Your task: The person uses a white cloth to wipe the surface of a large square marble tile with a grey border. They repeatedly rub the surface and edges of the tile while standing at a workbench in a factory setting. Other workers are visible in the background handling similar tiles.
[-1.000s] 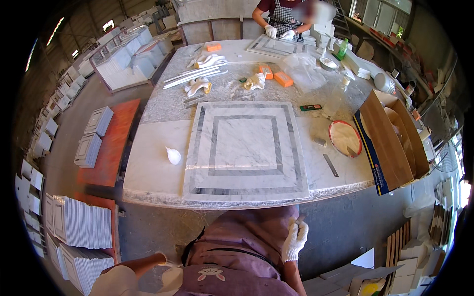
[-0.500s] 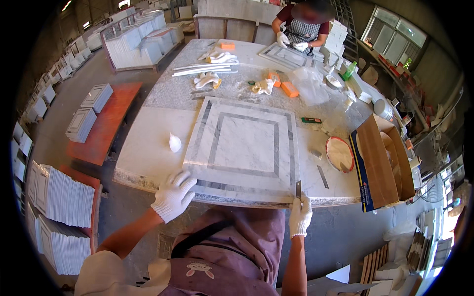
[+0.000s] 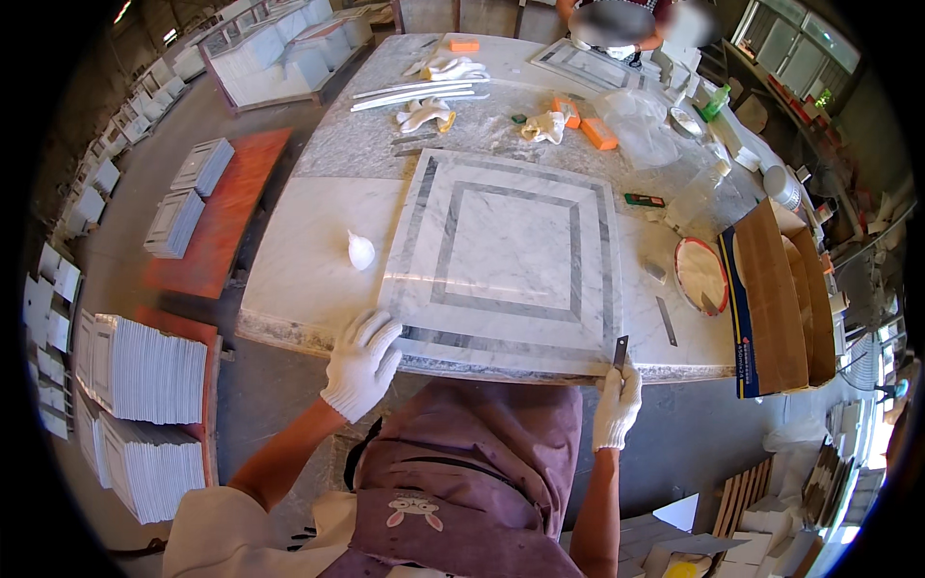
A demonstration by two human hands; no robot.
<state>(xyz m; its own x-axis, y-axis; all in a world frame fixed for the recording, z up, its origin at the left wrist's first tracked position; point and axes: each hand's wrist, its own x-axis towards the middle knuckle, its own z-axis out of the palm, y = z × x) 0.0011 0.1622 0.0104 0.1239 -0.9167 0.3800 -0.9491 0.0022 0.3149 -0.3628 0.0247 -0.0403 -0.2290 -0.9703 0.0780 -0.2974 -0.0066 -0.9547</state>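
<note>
Head view, with the clock centred on the square marble panel (image 3: 511, 236) and twelve pointing away from the wearer: the panel, white with grey bands, lies flat on the worktable (image 3: 313, 212), its near side close along the table's six o'clock edge; whether it overhangs cannot be told. At eight o'clock the gloved left hand (image 3: 364, 366) has its fingers spread and apart, tips at the panel's corner, gripping nothing; at five the gloved right hand (image 3: 618, 405) is closed around a thin metal blade (image 3: 621, 349), its tip raised beside the opposite corner. Should the blade slip, it could, I judge, scratch the polished face or chip that corner; a hard push from the left hand might slide the panel, since nothing visible clamps it; grit on the dusty table could score its underside. A white bulb-shaped pouch (image 3: 360, 251) sits at nine, near enough to be knocked by a leftward shift; a flat metal strip (image 3: 666, 321) lies at four; farther out stands a cardboard box (image 3: 785, 308); crumpled gloves (image 3: 424, 116) lie at eleven.
</note>
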